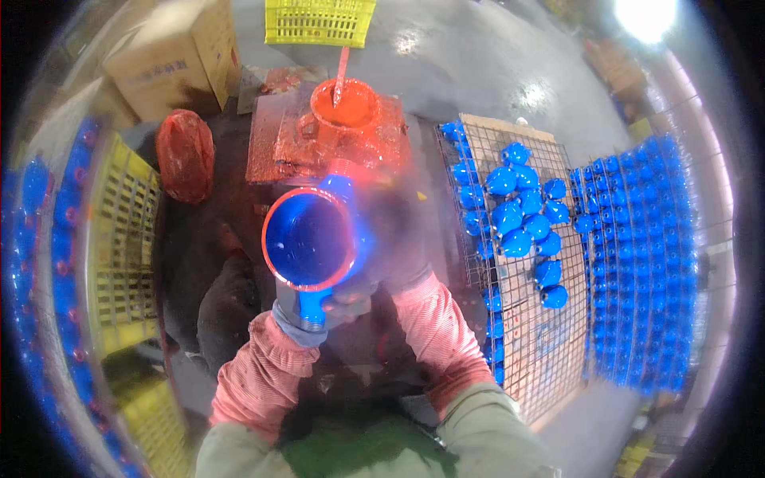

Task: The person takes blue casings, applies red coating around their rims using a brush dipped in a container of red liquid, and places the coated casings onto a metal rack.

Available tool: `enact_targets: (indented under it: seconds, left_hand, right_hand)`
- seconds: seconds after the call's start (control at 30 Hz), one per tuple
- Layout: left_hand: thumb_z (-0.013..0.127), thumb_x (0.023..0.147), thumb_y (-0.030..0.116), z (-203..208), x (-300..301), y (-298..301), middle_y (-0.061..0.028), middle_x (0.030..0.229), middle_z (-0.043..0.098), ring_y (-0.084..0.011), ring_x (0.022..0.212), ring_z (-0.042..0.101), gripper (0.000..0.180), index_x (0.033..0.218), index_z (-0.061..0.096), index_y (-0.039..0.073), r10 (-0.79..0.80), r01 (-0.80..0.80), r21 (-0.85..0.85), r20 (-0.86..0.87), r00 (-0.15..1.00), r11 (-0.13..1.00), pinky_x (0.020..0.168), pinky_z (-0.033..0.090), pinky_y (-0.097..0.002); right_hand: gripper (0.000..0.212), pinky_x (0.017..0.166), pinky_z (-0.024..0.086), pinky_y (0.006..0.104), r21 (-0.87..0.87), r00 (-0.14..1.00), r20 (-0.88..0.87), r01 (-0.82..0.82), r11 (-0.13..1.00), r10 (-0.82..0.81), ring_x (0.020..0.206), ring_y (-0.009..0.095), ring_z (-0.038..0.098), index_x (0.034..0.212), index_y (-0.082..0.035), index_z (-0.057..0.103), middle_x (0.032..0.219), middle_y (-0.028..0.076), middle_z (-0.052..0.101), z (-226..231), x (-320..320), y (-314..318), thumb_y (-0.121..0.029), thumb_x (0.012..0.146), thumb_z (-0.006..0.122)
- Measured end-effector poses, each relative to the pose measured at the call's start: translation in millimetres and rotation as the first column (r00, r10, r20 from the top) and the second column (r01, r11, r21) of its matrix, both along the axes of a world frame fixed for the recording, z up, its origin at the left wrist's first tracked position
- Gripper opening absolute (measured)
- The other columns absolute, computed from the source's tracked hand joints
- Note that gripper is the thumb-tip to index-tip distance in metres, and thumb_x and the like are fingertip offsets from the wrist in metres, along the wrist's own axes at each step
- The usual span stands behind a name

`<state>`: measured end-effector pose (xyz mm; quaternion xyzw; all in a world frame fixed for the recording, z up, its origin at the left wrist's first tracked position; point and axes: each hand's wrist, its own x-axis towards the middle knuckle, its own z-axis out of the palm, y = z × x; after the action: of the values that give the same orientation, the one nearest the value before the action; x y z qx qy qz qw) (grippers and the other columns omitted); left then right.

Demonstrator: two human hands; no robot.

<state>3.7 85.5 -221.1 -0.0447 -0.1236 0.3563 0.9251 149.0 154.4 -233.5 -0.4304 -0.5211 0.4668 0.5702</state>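
Observation:
Held up in front of me is a blue water meter body (307, 239), a round open housing with a wet orange-red rim and a threaded pipe end at top and bottom. Its hollow inside faces up towards me. My left hand (347, 306) is closed round its lower side, the fingers partly hidden beneath it. Beside its right wall is my right hand (401, 231), dark and smeared by motion, so its fingers cannot be made out. Beyond them a pot of orange-red paint (351, 107), with a stick (341, 72) in it, stands on a paint-covered block (275, 143).
To the right, several shiny blue parts (526, 199) lie on a wire rack (550, 358), with rows of blue parts (641, 271) beyond. Yellow crates (119, 255) and more blue parts line the left. A red plastic bag (186, 155), cardboard box (171, 60) and yellow basket (319, 22) stand farther off.

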Motion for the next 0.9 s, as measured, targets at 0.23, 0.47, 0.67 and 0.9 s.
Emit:
enact_targets:
  seconds: [0.23, 0.47, 0.67, 0.9]
  left_hand:
    - [0.048, 0.083, 0.068, 58.3, -16.9, -1.6, -0.0155, 0.138, 0.047, -0.037, 0.114, 0.056, 0.088, 0.144, 0.031, 0.007, 0.411, -0.388, 0.141, -0.243, 0.878, 0.911, 0.097, 0.046, -0.051]
    - [0.066, 0.088, 0.029, 17.7, -8.2, 16.9, -0.0091, 0.12, 0.061, -0.0224, 0.105, 0.061, 0.049, 0.126, 0.052, 0.001, 0.57, -0.17, 0.557, -0.821, 0.034, 0.813, 0.088, 0.05, -0.0372]
    - [0.073, 0.074, 0.036, 29.1, -4.6, 2.1, -0.0198, 0.109, 0.06, -0.0376, 0.097, 0.06, 0.062, 0.125, 0.055, 0.006, 0.776, 0.607, 0.647, 0.037, -0.63, 0.462, 0.084, 0.049, -0.0429]
    - [0.072, 0.076, 0.034, 24.9, -0.8, 6.2, -0.0171, 0.108, 0.063, -0.0286, 0.096, 0.063, 0.061, 0.126, 0.055, 0.003, 0.791, 0.541, 0.677, -0.102, -0.603, 0.499, 0.083, 0.05, -0.038]
  right_hand:
    - [0.04, 0.061, 0.055, 0.0315, -0.055, 0.955, -0.286, 0.067, 0.996, -0.08, 0.073, 0.021, 0.065, 0.115, -0.005, 0.058, 0.089, 0.012, 0.067, 22.3, 10.7, 6.0, -0.041, 0.097, 0.05]
    - [0.047, 0.058, 0.048, 0.026, -0.001, 0.837, -0.547, 0.02, 1.0, -0.017, 0.068, 0.013, 0.057, 0.106, 0.0, 0.058, 0.085, 0.006, 0.062, 46.3, 34.5, 5.1, -0.045, 0.096, 0.05]
    - [0.032, 0.053, 0.044, 0.0227, 0.366, 0.884, 0.296, 0.246, 0.897, -0.363, 0.064, 0.01, 0.056, 0.098, 0.003, 0.061, 0.082, 0.007, 0.064, 49.2, 12.8, -10.3, -0.029, 0.091, 0.064]
    - [0.023, 0.059, 0.048, 0.0263, 0.541, 0.822, 0.429, 0.099, 0.835, -0.375, 0.067, 0.013, 0.059, 0.095, 0.002, 0.061, 0.082, 0.009, 0.064, 45.8, 25.5, -5.5, -0.02, 0.089, 0.065]
